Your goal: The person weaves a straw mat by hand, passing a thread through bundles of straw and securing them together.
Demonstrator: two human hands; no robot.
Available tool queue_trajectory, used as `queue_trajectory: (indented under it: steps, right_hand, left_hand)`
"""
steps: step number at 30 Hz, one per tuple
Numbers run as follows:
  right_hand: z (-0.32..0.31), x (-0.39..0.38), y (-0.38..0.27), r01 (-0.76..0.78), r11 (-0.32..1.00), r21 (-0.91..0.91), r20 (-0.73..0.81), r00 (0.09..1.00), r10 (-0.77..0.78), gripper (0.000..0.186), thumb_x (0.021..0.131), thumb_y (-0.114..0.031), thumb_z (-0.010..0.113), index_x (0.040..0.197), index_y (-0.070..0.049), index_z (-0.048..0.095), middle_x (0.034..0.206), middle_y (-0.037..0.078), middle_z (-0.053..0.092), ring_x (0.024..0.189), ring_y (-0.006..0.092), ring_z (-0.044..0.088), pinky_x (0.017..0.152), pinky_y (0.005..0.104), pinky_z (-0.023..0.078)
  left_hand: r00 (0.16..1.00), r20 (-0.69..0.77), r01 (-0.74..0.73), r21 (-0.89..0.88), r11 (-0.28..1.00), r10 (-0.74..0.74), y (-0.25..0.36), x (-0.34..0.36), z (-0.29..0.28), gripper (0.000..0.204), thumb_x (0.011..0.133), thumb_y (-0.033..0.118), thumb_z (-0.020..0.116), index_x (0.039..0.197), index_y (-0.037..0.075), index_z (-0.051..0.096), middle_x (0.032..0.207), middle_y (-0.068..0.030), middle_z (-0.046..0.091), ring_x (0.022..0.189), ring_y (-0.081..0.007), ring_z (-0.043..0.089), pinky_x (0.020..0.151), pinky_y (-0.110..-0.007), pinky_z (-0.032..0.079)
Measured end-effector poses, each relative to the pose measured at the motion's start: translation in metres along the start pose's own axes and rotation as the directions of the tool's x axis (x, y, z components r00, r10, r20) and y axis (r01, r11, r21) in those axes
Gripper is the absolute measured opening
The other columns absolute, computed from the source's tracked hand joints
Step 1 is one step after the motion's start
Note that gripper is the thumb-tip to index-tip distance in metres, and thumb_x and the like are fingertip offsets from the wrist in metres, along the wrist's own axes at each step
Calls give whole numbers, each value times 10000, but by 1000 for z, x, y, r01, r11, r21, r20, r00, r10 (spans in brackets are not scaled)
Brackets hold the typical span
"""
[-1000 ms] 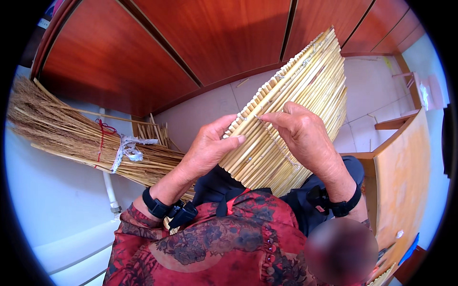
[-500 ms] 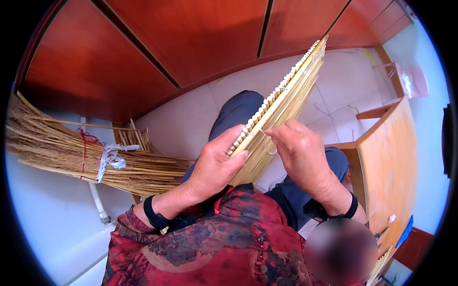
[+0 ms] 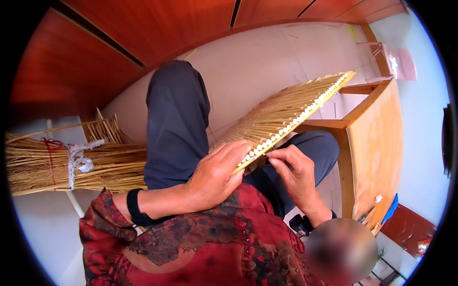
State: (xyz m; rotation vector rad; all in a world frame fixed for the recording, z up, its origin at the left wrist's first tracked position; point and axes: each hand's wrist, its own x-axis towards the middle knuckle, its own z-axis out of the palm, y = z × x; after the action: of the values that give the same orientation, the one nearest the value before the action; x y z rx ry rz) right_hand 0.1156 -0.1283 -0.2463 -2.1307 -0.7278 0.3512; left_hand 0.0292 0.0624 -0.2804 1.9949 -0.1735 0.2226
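A mat of straw-coloured reed stalks (image 3: 269, 112) slants from my lap toward the far right. The round, pale cut ends line its near right edge, along a thin yellow stick (image 3: 289, 132). My left hand (image 3: 218, 172) is closed around the near end of this edge, its fingers over the top and the thumb beneath. Just right of it, my right hand (image 3: 296, 177) pinches thumb and forefinger together under the edge. The white thread seen there earlier is barely visible now at these fingertips, largely hidden by the mat and fingers.
On the left lies a big bundle of loose stalks (image 3: 117, 168), tied with white cloth (image 3: 78, 159) and red string. A wooden table (image 3: 379, 143) stands close on my right. Red wooden panels (image 3: 176, 28) run along the far side, and a pink chair (image 3: 406, 64) is at the far right.
The mat has been tilted over, its cut-end edge swinging from the upper left to the lower right side. My right hand has moved beneath that edge. The view has shifted.
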Motion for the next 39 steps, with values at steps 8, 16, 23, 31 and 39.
queue_trajectory:
  steps: [8, 16, 23, 31, 39]
  right_hand:
    - [5, -42, 7, -289, 935, 207, 5, 956, 295, 131, 791, 42, 681, 910, -9, 658, 776, 51, 598, 695, 133, 561, 622, 242, 439]
    - [4, -49, -2, -403, 851, 337, 28, 908, 419, 131, 807, 26, 683, 930, -2, 651, 824, 47, 604, 714, 94, 551, 626, 216, 424]
    - [9, -33, -11, -461, 768, 445, 59, 871, 488, 95, 841, 9, 644, 935, 8, 654, 807, 34, 584, 693, 87, 523, 620, 203, 397]
    - [21, -13, -4, -204, 880, 429, -56, 966, 252, 113, 876, -21, 607, 976, 15, 647, 797, 60, 594, 674, 97, 554, 615, 228, 455]
    - [28, -16, 4, -206, 836, 509, -62, 959, 275, 109, 896, -51, 589, 973, 4, 645, 780, 41, 601, 628, 82, 534, 569, 236, 438]
  left_hand:
    - [950, 308, 135, -262, 956, -50, -11, -13, -1, 786, 666, 17, 699, 1374, 37, 358, 1385, -173, 401, 1285, -333, 390, 1045, -422, 323]
    - [914, 402, 148, -218, 965, -49, -14, -5, 0, 825, 655, 35, 606, 1421, 34, 300, 1437, -167, 322, 1302, -348, 340, 1050, -433, 291]
    - [892, 447, 125, -112, 986, -62, -1, 13, -16, 774, 665, -38, 570, 1398, 22, 327, 1434, -179, 359, 1306, -338, 365, 1035, -435, 311]
    - [936, 291, 205, 2, 979, -197, 7, 15, -11, 631, 774, -43, 559, 1367, 3, 351, 1324, -221, 468, 1223, -366, 468, 1000, -387, 387]
    - [950, 223, 240, -70, 968, -219, 10, 14, -5, 569, 771, -60, 498, 1328, -27, 394, 1294, -234, 489, 1197, -348, 508, 987, -359, 404]
